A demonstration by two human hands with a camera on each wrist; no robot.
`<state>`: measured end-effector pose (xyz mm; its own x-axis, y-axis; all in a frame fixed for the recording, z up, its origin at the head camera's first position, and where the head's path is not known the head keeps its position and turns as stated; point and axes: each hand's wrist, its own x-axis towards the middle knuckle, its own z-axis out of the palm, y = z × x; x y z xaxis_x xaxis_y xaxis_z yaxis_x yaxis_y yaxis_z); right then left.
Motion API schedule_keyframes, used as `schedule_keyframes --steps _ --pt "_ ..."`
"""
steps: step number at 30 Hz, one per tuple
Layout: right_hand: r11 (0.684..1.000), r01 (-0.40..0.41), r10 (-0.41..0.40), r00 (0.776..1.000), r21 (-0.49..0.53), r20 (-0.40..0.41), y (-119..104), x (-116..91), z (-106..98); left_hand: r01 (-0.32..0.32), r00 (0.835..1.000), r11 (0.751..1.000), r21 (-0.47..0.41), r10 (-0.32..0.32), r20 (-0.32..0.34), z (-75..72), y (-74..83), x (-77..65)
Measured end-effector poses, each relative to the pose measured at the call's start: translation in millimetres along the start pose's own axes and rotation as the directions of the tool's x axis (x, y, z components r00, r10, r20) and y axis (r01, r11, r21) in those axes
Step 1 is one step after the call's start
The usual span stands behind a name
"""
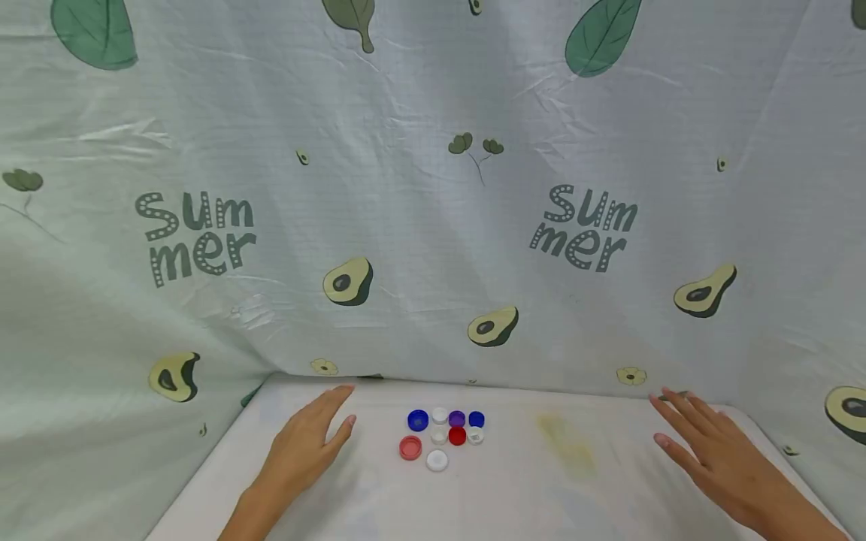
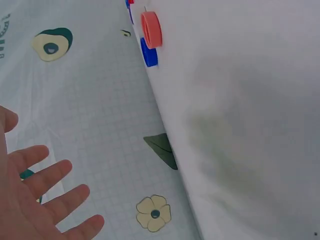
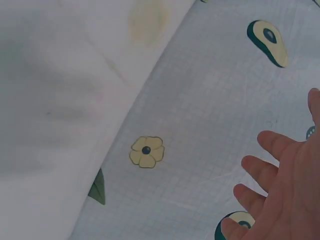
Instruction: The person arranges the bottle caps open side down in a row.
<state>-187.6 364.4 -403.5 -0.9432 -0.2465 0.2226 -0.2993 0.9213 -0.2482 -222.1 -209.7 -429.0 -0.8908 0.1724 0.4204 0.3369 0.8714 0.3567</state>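
Note:
Several small bottle caps lie grouped on the white table (image 1: 501, 496) in the head view. The back row has a large blue cap (image 1: 418, 420), a white cap (image 1: 440, 415), a purple cap (image 1: 456, 418) and a smaller blue cap (image 1: 476, 419). Closer in are a red cap (image 1: 457, 436) between two white ones, a coral cap (image 1: 410, 448) and a white cap (image 1: 437, 460). To their left, my left hand (image 1: 304, 443) is held over the table, fingers extended, holding nothing. Far to the right, my right hand (image 1: 724, 458) has its fingers spread and holds nothing.
A pale cloth (image 1: 419, 188) printed with avocados, leaves and lettering hangs behind the table and along its sides. A yellowish stain (image 1: 567, 443) marks the tabletop between the caps and my right hand.

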Motion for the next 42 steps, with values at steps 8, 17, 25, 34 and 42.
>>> schedule_keyframes --steps 8,17,25,34,42 --pt "0.997 0.027 -0.026 0.999 0.071 -0.022 -13.7 9.4 0.0 0.082 0.993 0.965 -0.249 -0.058 0.101 -0.3 24.2 9.9" --pt "0.999 0.036 -0.036 0.999 0.040 0.000 -39.3 14.7 18.7 0.029 0.995 0.887 -0.462 0.018 0.096 13.5 37.8 13.3" --pt "0.970 0.194 -0.182 0.979 0.145 -0.093 -59.8 28.1 37.0 0.036 0.965 0.797 -0.604 0.130 0.229 33.9 39.5 14.2" --pt "0.865 0.192 -0.213 0.977 0.464 -0.008 -74.7 48.4 57.2 0.135 0.935 0.776 -0.616 0.106 0.338 51.9 48.0 11.5" --pt "0.808 0.092 -0.183 0.978 0.582 0.100 -91.1 60.5 80.2 0.186 0.909 0.786 -0.590 0.091 0.407 61.7 49.3 14.2"
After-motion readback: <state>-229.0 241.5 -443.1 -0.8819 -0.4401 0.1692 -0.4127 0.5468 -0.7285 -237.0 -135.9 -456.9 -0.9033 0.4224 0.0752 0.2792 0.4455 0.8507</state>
